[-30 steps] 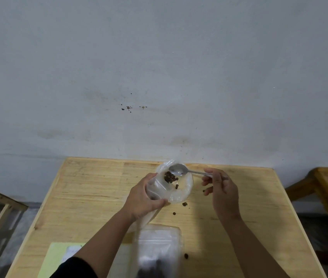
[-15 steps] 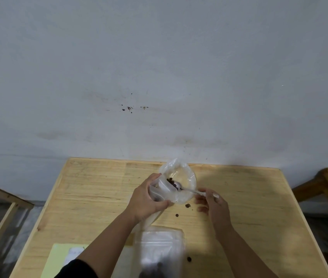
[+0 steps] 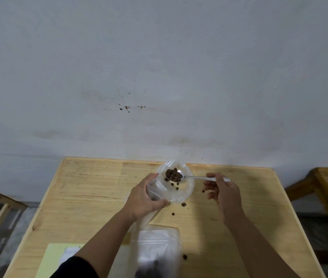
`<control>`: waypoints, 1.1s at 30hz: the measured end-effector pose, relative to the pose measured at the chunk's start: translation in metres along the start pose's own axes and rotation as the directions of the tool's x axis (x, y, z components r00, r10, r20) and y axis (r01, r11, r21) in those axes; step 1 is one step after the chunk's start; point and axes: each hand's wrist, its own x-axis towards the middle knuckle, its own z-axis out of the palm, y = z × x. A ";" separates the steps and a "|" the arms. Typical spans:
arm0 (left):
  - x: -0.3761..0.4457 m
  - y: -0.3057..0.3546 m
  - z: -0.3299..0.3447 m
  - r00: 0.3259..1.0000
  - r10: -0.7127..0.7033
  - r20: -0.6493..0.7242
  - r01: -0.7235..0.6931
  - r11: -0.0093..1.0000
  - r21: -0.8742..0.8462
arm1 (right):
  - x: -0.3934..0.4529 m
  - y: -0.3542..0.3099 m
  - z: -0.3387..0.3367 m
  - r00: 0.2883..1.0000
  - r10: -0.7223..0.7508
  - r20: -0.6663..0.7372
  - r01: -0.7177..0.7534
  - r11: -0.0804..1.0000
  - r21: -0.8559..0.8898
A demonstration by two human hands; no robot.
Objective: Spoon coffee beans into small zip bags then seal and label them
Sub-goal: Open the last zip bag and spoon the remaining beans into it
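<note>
One heaped spoon [image 3: 174, 175] over the bag [image 3: 176, 185] mouth | left hand [image 3: 144, 197] grip pinches bag rim (thin, floppy film) | right hand [image 3: 222, 190] grip holds spoon handle | loose beans [image 3: 183, 204] roll on table [image 3: 91, 189]

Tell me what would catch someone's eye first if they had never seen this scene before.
Probably the spoon heaped with dark coffee beans, held by the right hand over the open mouth of a clear bag that the left hand grips, at the far middle of the wooden table. Next, the loose beans scattered on the wood just below the bag. Nearer the camera stands another clear zip bag, blurred.
</note>
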 end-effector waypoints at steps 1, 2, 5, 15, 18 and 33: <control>0.000 0.000 0.000 1.000 0.001 -0.002 -0.001 1.000 0.001 | -0.002 -0.004 0.002 0.999 -0.026 0.024 0.026 1.000 -0.017; 0.001 0.000 0.001 1.000 0.005 -0.004 -0.005 1.000 0.004 | -0.004 -0.008 0.003 0.997 -0.053 0.051 0.055 0.998 -0.042; 0.001 0.001 0.001 1.000 0.013 -0.018 -0.013 1.000 0.020 | -0.012 -0.015 0.011 0.972 -0.170 0.161 0.192 0.972 -0.134; -0.003 -0.001 -0.001 1.000 0.030 -0.002 -0.030 0.999 -0.040 | 0.004 0.001 0.003 0.973 -0.198 0.115 0.212 0.969 -0.126; -0.003 -0.002 0.000 0.999 0.039 0.002 -0.039 0.998 -0.056 | 0.009 0.018 0.005 0.985 -0.134 0.113 0.149 0.978 -0.144; 0.004 -0.001 -0.004 0.995 0.087 -0.055 -0.089 0.995 -0.038 | 0.031 0.035 -0.008 0.994 0.081 0.078 -0.073 0.991 -0.108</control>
